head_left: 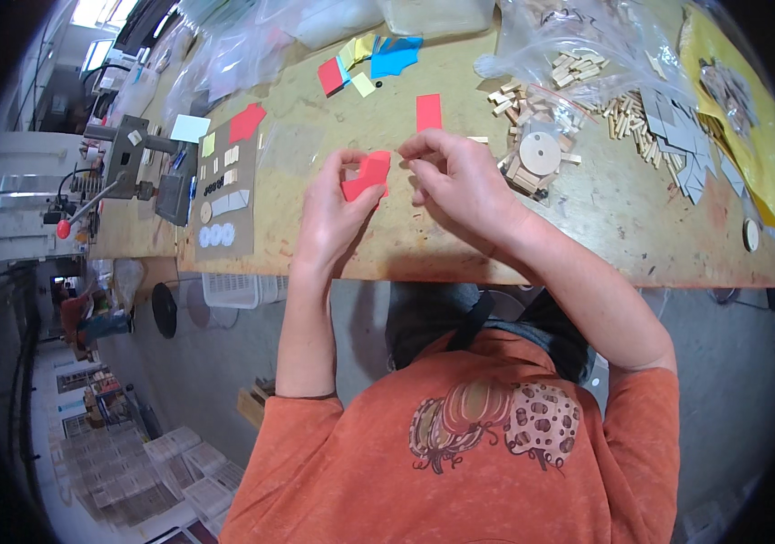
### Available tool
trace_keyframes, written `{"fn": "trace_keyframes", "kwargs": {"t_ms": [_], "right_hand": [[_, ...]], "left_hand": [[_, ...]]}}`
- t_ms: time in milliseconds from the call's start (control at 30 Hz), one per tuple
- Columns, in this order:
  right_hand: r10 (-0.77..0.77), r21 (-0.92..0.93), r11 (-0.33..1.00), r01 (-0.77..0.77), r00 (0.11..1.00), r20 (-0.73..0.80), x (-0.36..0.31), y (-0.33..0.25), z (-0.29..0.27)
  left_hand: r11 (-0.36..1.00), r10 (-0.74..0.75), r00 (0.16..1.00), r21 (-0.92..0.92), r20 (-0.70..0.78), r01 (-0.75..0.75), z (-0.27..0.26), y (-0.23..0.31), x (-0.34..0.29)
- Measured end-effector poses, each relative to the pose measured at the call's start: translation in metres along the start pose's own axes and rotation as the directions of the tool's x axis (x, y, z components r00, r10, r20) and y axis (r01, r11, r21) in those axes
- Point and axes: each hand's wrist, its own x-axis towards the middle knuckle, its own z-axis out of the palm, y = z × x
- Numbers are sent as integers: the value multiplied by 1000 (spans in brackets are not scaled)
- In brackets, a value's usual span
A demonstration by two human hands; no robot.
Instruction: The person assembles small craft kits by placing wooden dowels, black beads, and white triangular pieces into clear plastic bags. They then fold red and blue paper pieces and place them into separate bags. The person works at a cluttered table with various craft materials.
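Note:
My left hand (338, 204) is closed on a red cut-out sheet piece (370, 174), which looks folded or stacked, its thumb pressing the lower edge. Just right of it, my right hand (455, 177) is curled with thumb and index finger close together. Anything in that pinch is too small to make out. Both hands are over the wooden workbench (460, 258), near its front edge. Beyond the right hand lies a red rectangle (428, 112). To its right are a round wooden disc (540, 153) and a pile of small wooden pieces (519, 104).
A grey board (241, 227) with sorted small parts lies at left, beside a hand press (125, 168) with a red knob. Blue cut pieces (396, 56) lie at the back. Grey flat pieces (673, 127), loose wooden sticks (628, 118) and a yellow bag (750, 168) fill the right.

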Motion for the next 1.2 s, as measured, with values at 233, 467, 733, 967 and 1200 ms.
{"fn": "trace_keyframes", "kwargs": {"t_ms": [233,467,733,967,1200], "right_hand": [[-2,359,932,-44,992,126,8,25,8],[88,424,872,-243,931,353,5,14,1],[111,457,832,-315,901,419,3,7,-2],[122,484,793,-369,876,467,4,10,-5],[129,468,808,-357,883,451,3,9,-3]], "left_hand": [[816,163,984,-550,-73,-176,10,11,-20],[865,257,961,-419,-103,-276,12,18,-23],[544,58,998,-839,21,-14,2,-1,-20],[693,107,991,-709,-76,-129,7,4,-24],[579,20,998,-813,-57,-58,6,-5,-20]]}}
